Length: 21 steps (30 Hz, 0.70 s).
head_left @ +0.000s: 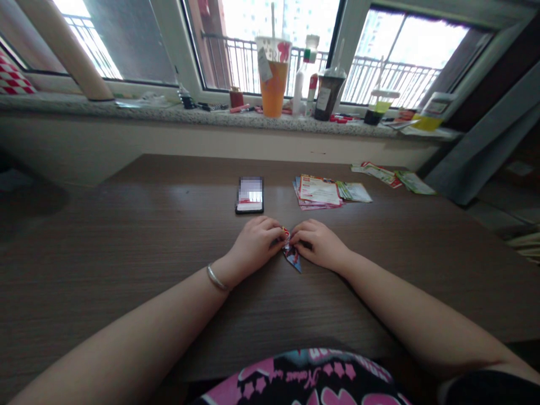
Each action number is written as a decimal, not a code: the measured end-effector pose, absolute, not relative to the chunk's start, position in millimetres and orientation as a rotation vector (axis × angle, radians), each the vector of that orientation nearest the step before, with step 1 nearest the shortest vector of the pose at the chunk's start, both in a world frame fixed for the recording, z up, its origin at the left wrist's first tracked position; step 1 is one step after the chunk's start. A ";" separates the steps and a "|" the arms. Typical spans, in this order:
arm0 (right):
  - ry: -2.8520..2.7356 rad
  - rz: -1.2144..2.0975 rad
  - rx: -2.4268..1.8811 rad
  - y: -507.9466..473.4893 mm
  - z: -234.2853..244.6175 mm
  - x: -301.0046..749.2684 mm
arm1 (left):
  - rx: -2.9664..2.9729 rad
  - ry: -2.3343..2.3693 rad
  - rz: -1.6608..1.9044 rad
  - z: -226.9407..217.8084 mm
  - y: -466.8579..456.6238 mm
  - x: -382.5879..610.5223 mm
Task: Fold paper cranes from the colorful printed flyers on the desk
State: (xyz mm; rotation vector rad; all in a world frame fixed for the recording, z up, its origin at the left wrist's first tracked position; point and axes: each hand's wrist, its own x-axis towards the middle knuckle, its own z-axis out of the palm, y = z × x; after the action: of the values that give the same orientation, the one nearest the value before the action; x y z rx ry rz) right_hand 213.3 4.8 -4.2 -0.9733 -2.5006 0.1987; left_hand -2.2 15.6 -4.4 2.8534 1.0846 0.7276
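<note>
A small piece of folded printed paper (pixel 292 256), blue and red with a pointed lower end, is pinched between both hands just above the table. My left hand (pixel 257 239) grips its left side with thumb and fingertips; a silver bangle circles that wrist. On the other side, my right hand (pixel 318 242) has its fingertips closed on the paper's right edge. The fingers hide part of its upper end. Beyond the left hand lies a phone (pixel 250 196) with a lit screen. A pile of printed sheets (pixel 319 190) rests past the right hand.
More printed paper strips (pixel 382 174) lie at the table's far right. Along the granite windowsill (pixel 169 115) stand a tall cup of orange drink (pixel 273 84), a dark drink cup (pixel 327 95), bottles and small clutter. The brown wooden table (pixel 147 225) spreads around my arms.
</note>
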 end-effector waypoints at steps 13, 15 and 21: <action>-2.579 -0.082 -0.930 4.7 -4.8 213.2 | 2.813 1.045 0.633 -5.7 16.4 -3.2; -2.589 -0.145 -0.936 5.3 -5.3 213.6 | 2.806 1.024 0.634 -6.0 17.3 -3.6; -2.639 -0.312 -0.966 4.4 -3.4 213.3 | 2.772 0.972 0.650 -9.2 19.6 -2.9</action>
State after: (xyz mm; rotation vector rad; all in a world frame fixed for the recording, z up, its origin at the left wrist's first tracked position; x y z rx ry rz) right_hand 213.3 4.4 -3.4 -0.9656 -2.6388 -0.3116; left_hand -2.9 19.6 -9.2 2.7715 0.9717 0.6498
